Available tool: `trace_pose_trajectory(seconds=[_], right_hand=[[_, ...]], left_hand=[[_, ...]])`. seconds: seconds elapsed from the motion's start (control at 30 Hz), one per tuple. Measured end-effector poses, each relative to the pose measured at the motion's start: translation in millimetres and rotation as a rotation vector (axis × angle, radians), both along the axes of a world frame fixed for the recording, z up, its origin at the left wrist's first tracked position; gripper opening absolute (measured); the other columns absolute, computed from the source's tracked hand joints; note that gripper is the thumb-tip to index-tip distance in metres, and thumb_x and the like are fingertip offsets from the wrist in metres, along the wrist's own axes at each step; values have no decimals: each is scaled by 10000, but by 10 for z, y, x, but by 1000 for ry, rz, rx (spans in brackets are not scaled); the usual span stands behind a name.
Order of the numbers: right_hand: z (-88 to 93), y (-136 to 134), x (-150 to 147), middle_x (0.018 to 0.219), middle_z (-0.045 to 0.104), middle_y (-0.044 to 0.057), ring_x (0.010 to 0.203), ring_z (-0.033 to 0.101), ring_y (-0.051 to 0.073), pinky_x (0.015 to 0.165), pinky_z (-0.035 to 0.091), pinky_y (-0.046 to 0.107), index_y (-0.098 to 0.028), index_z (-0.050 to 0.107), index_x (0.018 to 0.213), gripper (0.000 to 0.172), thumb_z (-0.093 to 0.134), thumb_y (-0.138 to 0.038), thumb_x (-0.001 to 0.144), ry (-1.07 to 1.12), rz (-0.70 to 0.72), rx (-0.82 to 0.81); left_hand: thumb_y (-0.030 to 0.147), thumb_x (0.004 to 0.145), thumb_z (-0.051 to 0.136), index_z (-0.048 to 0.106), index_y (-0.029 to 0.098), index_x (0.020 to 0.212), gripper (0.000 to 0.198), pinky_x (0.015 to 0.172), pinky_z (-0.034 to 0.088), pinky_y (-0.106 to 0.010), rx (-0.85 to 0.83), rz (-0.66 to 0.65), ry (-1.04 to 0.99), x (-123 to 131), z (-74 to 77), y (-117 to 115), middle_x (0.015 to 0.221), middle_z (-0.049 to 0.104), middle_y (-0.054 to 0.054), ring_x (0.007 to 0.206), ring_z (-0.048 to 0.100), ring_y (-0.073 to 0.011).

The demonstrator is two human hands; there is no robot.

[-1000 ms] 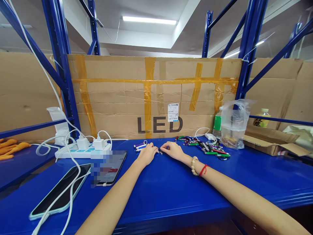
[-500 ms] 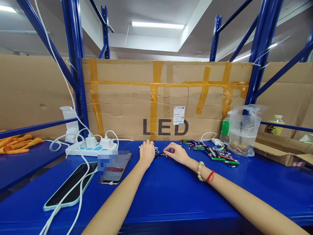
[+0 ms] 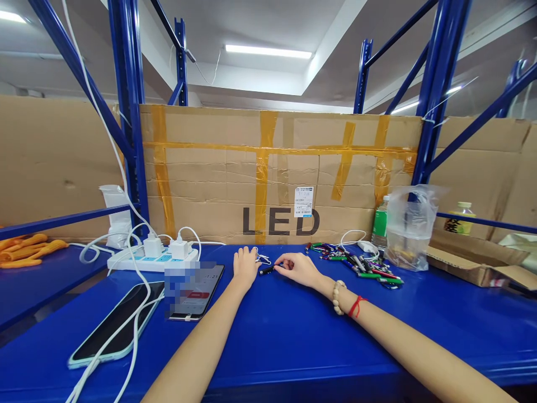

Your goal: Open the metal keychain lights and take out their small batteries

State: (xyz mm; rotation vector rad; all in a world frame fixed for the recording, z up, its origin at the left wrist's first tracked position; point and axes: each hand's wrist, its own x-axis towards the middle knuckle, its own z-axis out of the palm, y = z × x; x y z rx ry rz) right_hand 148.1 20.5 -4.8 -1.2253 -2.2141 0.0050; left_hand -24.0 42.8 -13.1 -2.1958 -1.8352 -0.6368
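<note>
"Where's the slim, black, pen-like stick (image 3: pixel 266 270)?"
"Just below centre frame; my right hand (image 3: pixel 299 270) pinches its right end."
"The other?"
"My left hand (image 3: pixel 245 265) lies palm down beside it; I can't tell whether it grips anything."
"Beyond?"
"Multicoloured glossy pens (image 3: pixel 369 267), heaped right of centre."

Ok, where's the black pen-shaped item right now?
In the head view, the black pen-shaped item is below center on the blue tabletop, between the left hand and the right hand, nearer the right.
</note>
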Motion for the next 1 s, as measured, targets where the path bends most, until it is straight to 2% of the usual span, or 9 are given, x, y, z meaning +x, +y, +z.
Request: trace_pose_trajectory(seconds=[0.43,0.67,0.83,1.0], right_hand=[[-22,15,1,607,596,-34,560,515,86,505,315,194,-225,635,842,219,475,-359,775,3,-13,-14],[-52,60,23,661,604,-37,589,531,87,511,324,194,-245,622,877,194,496,-330,757,25,-54,31],[-56,72,29,757,615,-21,604,540,92,529,358,202,-242,585,974,292,504,-412,751,64,-85,60],[-45,65,25,810,631,-7,626,554,105,542,371,213,-240,579,993,352,467,-485,766,73,-84,54]], left_hand=[[210,850,347,556,174,993,256,821,349,-363,-96,-83,29,32,-44,35,1054,540,-102,964,502,-235],[229,882,262,496,180,1032,283,806,364,-335,26,-61,-130,47,15,-12,1034,532,-80,954,506,-211],[260,892,246,462,212,1048,271,812,365,-293,198,-198,-164,87,67,-54,1005,521,-48,954,492,-171],[267,899,229,446,212,1069,281,813,373,-290,242,-350,-78,175,54,-81,1004,507,-41,934,499,-160]])
